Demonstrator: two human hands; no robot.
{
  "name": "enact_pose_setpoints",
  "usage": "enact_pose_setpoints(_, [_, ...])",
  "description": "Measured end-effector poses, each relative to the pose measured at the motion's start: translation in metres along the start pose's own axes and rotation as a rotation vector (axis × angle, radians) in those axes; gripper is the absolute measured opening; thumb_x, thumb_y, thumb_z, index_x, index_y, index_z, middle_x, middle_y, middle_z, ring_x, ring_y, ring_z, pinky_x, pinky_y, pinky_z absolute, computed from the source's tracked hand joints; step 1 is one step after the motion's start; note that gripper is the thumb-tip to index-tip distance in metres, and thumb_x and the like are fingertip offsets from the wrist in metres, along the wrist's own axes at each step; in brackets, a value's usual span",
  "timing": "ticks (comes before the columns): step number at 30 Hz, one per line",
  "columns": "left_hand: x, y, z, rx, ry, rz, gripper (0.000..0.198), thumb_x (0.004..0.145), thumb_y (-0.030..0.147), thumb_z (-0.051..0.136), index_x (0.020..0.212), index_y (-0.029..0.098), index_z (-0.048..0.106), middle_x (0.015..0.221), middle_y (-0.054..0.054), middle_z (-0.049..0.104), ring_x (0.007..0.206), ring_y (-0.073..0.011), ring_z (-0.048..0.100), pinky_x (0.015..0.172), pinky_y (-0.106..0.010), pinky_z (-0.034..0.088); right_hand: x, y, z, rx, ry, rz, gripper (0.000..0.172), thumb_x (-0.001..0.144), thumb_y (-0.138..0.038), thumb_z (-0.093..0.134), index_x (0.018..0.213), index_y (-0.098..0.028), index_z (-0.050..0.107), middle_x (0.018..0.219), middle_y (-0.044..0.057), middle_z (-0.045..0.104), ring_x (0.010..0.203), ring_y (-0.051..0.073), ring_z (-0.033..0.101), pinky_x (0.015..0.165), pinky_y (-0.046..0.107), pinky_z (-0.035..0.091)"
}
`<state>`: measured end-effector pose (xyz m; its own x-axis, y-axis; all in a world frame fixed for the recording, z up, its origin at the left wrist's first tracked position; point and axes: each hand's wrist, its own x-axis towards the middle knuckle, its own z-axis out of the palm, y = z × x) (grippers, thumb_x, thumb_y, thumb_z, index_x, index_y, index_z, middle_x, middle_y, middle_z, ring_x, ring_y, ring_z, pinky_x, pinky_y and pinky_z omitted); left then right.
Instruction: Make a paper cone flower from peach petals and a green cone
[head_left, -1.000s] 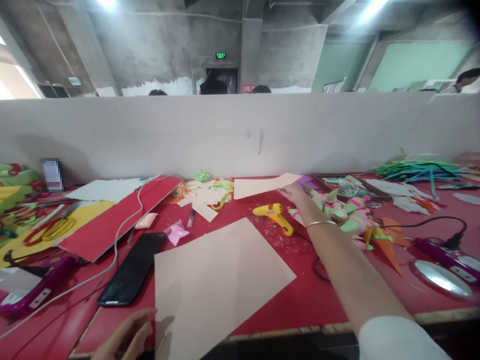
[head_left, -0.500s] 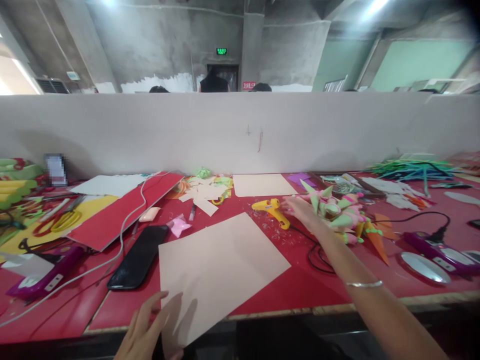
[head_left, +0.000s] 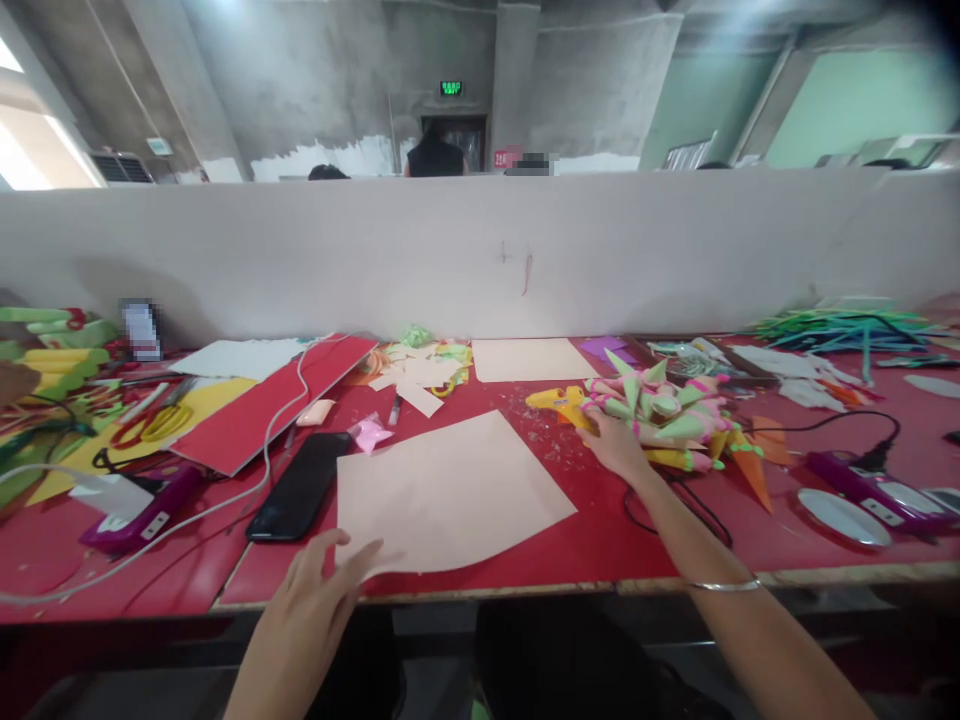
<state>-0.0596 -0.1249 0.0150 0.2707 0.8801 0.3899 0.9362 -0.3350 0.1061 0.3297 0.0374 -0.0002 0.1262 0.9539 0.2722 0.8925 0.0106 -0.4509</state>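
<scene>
A large pale pink sheet [head_left: 454, 490] lies on the red table. At its near left corner is my left hand [head_left: 319, 590], thumb and fingers apart, with the fingertips at the sheet's edge. My right hand [head_left: 611, 440] is closed around the handle of a yellow glue gun [head_left: 556, 400], whose nozzle points left. Just right of that hand stands a bundle of green and pink paper cones [head_left: 667, 405]. The gun's black cable runs below the right forearm.
Left of the sheet are a black phone [head_left: 298, 487], a pink star-shaped piece [head_left: 370, 433], a red board [head_left: 277, 405] and a purple power strip [head_left: 142, 510]. Another purple strip [head_left: 885, 490] and a shiny oval [head_left: 844, 517] lie right. A white partition [head_left: 375, 260] stands behind.
My right hand has closed on the glue gun, which it was only beside before. My left hand has opened wider at the sheet's corner, and the sheet lies flatter. The view has shifted slightly.
</scene>
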Motion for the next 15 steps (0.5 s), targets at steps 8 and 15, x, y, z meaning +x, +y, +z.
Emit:
enact_pose_setpoints(8, [0.042, 0.043, -0.006, -0.08, 0.031, 0.045, 0.036, 0.082, 0.014, 0.035, 0.109, 0.027, 0.055, 0.112, -0.007, 0.049, 0.086, -0.0149, 0.056, 0.072, -0.025, 0.048, -0.052, -0.037, -0.034, -0.024, 0.107, -0.222, 0.04, 0.075, -0.03, 0.052, 0.111, -0.014, 0.05, 0.114, 0.015, 0.052, 0.11, 0.029, 0.045, 0.09, 0.045, 0.036])
enact_pose_setpoints(15, [0.063, 0.069, -0.011, -0.28, 0.086, 0.218, 0.039, 0.082, 0.011, 0.034, 0.113, 0.027, 0.049, 0.118, -0.007, 0.042, 0.101, -0.0169, 0.048, 0.082, -0.029, 0.044, -0.133, -0.115, -0.028, 0.087, -0.041, -0.604, 0.05, 0.078, -0.04, 0.05, 0.122, -0.02, 0.041, 0.11, 0.011, 0.055, 0.103, 0.023, 0.051, 0.08, 0.035, 0.046])
